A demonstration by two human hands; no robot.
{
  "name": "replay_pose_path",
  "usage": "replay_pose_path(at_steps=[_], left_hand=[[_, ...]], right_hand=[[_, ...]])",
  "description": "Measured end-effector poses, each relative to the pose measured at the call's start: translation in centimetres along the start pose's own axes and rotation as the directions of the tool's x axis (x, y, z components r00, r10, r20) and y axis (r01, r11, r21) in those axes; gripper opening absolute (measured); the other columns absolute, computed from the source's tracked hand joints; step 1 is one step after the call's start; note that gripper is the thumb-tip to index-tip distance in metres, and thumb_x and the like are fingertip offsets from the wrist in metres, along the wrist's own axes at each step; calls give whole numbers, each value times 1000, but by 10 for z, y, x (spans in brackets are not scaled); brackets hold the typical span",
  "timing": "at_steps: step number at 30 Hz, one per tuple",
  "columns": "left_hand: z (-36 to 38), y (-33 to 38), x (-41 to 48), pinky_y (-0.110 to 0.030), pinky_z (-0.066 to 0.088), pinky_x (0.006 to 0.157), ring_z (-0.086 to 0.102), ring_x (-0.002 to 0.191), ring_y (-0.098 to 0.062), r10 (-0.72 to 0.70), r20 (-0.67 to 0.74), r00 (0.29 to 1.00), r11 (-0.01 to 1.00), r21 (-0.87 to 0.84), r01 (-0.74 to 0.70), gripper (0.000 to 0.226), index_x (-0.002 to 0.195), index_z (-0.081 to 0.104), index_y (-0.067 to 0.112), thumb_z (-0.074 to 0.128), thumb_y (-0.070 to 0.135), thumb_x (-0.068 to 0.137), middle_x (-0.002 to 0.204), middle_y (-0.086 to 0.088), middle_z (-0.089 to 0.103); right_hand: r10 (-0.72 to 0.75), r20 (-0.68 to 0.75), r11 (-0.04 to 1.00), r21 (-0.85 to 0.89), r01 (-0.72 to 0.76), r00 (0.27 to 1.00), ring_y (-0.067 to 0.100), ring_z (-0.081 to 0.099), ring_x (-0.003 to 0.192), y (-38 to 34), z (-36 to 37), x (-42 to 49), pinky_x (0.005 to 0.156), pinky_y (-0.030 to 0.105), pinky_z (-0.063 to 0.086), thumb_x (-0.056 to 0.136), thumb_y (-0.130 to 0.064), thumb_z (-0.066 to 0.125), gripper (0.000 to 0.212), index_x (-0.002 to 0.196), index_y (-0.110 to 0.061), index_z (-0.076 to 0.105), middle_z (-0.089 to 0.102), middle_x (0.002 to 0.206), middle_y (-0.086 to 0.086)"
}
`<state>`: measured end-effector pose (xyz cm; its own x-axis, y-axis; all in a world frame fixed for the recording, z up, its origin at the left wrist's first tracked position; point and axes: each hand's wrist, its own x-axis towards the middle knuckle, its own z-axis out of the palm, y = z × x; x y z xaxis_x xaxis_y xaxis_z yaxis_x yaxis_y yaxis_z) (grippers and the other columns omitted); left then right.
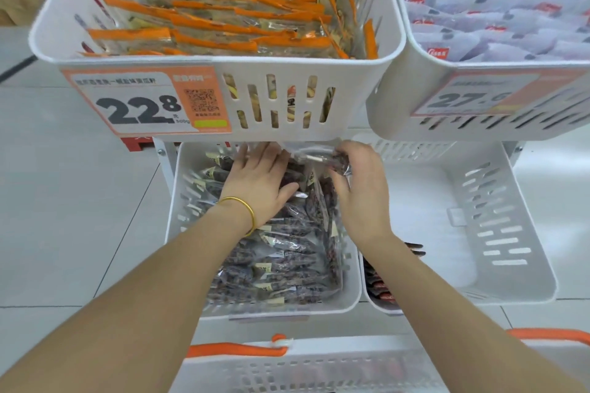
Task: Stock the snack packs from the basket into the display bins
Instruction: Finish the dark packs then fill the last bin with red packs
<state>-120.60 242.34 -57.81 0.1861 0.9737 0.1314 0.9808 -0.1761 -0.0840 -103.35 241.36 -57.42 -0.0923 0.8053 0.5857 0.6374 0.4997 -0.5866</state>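
while left hand [258, 183] lies flat, fingers spread, on snack packs [281, 252] | right hand [360, 191] grips pack [319, 158] | lower bin [287, 309]

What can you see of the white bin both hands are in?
The lower bin is white plastic with rounded corners and slotted walls, sitting under the orange-pack bin. It is nearly full of clear snack packs holding dark pieces. The left hand rests flat on them; the right hand grips one pack near the back.

Arms stretched forward.
Left hand [258, 183] flat, fingers spread; right hand [362, 193] curled round clear plastic snack pack [333, 160].
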Motion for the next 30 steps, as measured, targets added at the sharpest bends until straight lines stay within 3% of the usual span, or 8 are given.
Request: replay_pose_path(at_steps=[5,8,12,15,18,22,26,30], left_hand=[[12,-12,-13,-40,11,116,14,142,-25,0,-24,1000,998,-61,-2,62,148,21,19,25,53,96,154,-6,21],[15,-14,-21,-42,23,111,30,134,-29,-13,-73,997,988,-153,2,71,142,34,16,18,58,87,145,-8,38],[21,-13,-25,-43,33,104,44,121,-33,-41,-133,990,973,-231,10,66,132,45,10,30,54,86,130,-13,52],[24,-10,-25,-44,33,105,44,120,-33,-63,-157,986,963,-269,19,63,130,45,9,34,52,85,128,-13,52],[27,-10,-24,-47,31,108,39,124,-30,-69,-223,972,950,-313,-5,58,129,44,9,38,46,85,130,-12,51],[29,-11,-22,-47,25,113,33,131,-27,-79,-263,962,920,-391,-31,54,130,44,8,35,33,82,134,-11,49],[33,-12,-21,-46,20,116,29,136,-26,-88,-270,959,925,-380,-22,57,135,40,8,30,31,84,142,-12,42],[33,-11,-19,-40,7,119,20,142,-25,-97,-206,974,957,-289,34,66,145,30,8,17,38,88,151,-11,32]], right_hand=[[-29,-3,979,-200,28,1000,39,54,97,5,13,10,79,39,45,81,3,59,34,115,-1,58,61,110,19],[-66,40,901,-427,77,997,37,60,81,12,20,14,67,38,47,68,3,71,37,103,-6,64,66,97,15],[56,171,715,-695,80,984,29,60,78,9,36,24,66,35,43,61,-10,75,38,98,-15,67,67,86,4],[47,238,764,-634,118,970,29,55,114,8,35,11,95,54,40,78,-17,62,48,125,-11,55,62,118,8],[-32,292,819,-540,192,956,27,43,131,4,33,-1,111,56,26,96,-36,30,51,139,-12,43,51,137,8],[-4,363,813,-542,214,932,31,52,123,4,48,8,111,57,25,95,-55,16,69,138,-10,45,54,135,13],[0,367,784,-577,228,930,34,61,106,2,54,11,104,59,31,94,-54,23,64,130,-12,55,61,126,13],[-74,415,799,-519,303,907,33,59,110,3,54,18,97,54,40,93,-53,24,62,126,-14,58,62,124,10]])
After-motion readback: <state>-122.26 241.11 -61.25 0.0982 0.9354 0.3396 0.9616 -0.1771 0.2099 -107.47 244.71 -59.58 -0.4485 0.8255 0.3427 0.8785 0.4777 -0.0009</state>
